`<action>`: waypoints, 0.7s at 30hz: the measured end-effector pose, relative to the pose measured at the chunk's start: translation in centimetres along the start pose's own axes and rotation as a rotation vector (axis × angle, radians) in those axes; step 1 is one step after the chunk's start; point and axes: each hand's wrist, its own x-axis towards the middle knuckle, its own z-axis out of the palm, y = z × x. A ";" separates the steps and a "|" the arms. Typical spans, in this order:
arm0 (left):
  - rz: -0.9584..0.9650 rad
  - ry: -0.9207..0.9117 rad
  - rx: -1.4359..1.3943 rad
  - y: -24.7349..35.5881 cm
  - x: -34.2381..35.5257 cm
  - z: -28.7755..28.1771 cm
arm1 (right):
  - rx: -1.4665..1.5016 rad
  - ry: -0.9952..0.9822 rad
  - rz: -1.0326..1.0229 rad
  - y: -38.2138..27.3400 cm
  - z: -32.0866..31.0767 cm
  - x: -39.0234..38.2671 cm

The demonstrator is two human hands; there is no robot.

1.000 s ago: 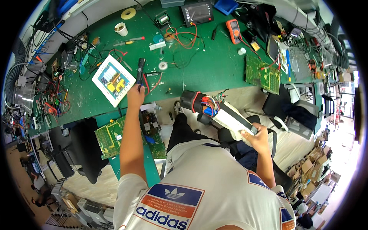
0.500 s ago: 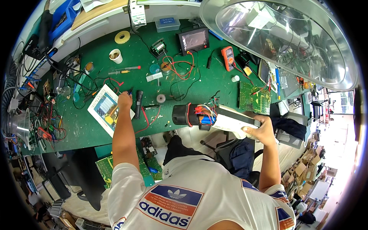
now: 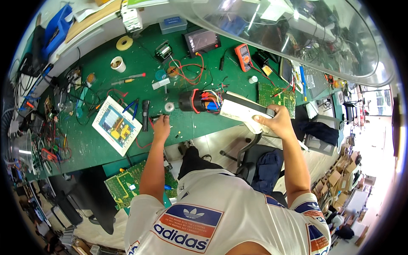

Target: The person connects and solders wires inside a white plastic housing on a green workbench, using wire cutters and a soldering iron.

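My right hand [image 3: 278, 122] grips the white and black housing [image 3: 242, 111] of a handheld device, thumb on its near side. At the device's left end, a black cylindrical part [image 3: 189, 101] carries a red band, with coloured wires and a blue part exposed beside it. My left hand [image 3: 161, 127] is at the table's front edge, fingers drawn together over a small dark tool; whatever is between them is hidden. Left of it lies a black flashlight [image 3: 145, 114]. Blue-handled pliers [image 3: 130, 109] rest on a printed booklet [image 3: 117, 125]. A small metallic spool [image 3: 169, 106] sits just beyond my left fingers.
A red multimeter [image 3: 243, 57], a small black monitor [image 3: 202, 41] and a green circuit board [image 3: 276, 98] lie on the green table [image 3: 140, 63]. A paper cup [image 3: 118, 64] stands at the back left. The large clear lamp shade [image 3: 297, 40] overhangs the far right.
My left hand has let go of the pliers, which now lie on the booklet, and moved right past the flashlight. My right hand keeps hold of the device; the view has shifted slightly.
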 end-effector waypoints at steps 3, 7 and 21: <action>0.149 -0.105 0.120 -1.7 0.3 2.4 | 0.044 0.005 0.031 0.8 0.8 -0.6; 0.243 -0.133 0.156 -1.3 0.4 4.9 | 0.003 0.019 0.009 2.0 1.2 -1.2; -0.045 -0.608 -0.989 13.8 -9.5 7.9 | 0.075 0.048 0.014 3.2 0.4 -4.6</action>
